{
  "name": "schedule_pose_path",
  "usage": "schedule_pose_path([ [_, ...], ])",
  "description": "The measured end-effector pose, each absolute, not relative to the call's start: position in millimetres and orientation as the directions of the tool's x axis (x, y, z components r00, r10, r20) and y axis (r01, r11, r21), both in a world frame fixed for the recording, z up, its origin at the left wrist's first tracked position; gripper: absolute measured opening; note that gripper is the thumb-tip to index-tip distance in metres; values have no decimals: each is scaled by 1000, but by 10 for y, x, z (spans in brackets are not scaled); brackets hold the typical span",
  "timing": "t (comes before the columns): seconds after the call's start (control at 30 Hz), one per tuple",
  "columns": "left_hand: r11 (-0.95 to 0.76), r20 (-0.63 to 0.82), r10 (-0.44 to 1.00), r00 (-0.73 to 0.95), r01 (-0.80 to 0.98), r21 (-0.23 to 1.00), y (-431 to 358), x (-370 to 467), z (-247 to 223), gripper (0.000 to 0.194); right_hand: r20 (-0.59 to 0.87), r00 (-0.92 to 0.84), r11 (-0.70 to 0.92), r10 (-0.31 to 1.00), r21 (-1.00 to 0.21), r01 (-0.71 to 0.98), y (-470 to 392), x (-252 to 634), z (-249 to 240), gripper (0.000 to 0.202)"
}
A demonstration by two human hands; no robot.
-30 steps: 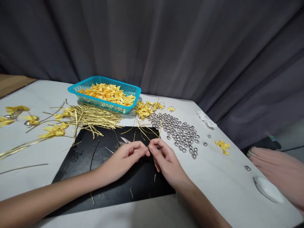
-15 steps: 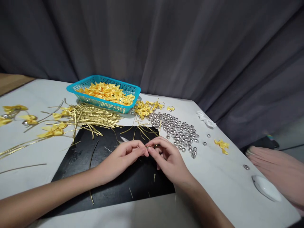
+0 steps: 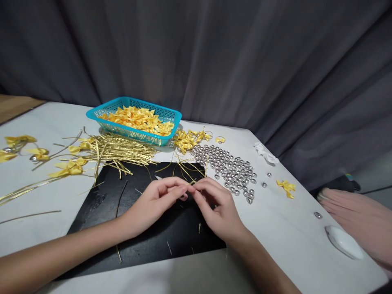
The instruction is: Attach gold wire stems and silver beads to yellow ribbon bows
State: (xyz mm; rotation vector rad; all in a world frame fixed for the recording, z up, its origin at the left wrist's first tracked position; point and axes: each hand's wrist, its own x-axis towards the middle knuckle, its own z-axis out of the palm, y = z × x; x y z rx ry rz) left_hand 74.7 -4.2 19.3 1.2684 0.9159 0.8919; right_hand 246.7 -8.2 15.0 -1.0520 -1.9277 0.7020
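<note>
Over the black mat (image 3: 147,245), my left hand (image 3: 159,200) and my right hand (image 3: 219,210) meet fingertip to fingertip. Both pinch a thin gold cord (image 3: 192,182), of which only a short bit shows between the fingers; the rest is hidden. A pale pointed tip (image 3: 158,177), perhaps of a blade, shows just behind my left hand. Loose gold strands (image 3: 186,165) lie beyond the fingers at the mat's far edge. One longer cord (image 3: 118,208) crosses the mat left of my left wrist, and small clippings lie near the mat's front.
A blue basket (image 3: 131,132) of yellow ribbon bows stands at the back, with a pile of gold cords (image 3: 122,149) before it. Silver beads (image 3: 235,169) spread to the right. Further right are a yellow bow (image 3: 286,188), a white mouse-shaped object (image 3: 344,242) and pink fabric (image 3: 358,224).
My fingertips have shifted slightly and come closer together, covering more of the cord. My left hand has moved up a little, hiding more of the pale tip.
</note>
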Motion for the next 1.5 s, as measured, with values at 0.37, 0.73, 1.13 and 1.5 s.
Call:
schedule_pose_path([
  [0.37,130,-140,887,439,53,990,-24,740,214,25,601,-404,720,689,-509,472,-100,2538,158,22],
  [0.73,-5,27,936,352,-64,998,-69,739,200,17,558,-417,694,718,-521,497,-94,2510,153,12],
  [1.13,57,-34,970,242,-89,994,-74,785,102,13,649,-380,712,659,-375,594,-120,2509,136,12],
  [1.5,-16,1,977,212,68,998,-67,771,90,19,658,-412,734,630,-331,593,-130,2506,158,13],
])
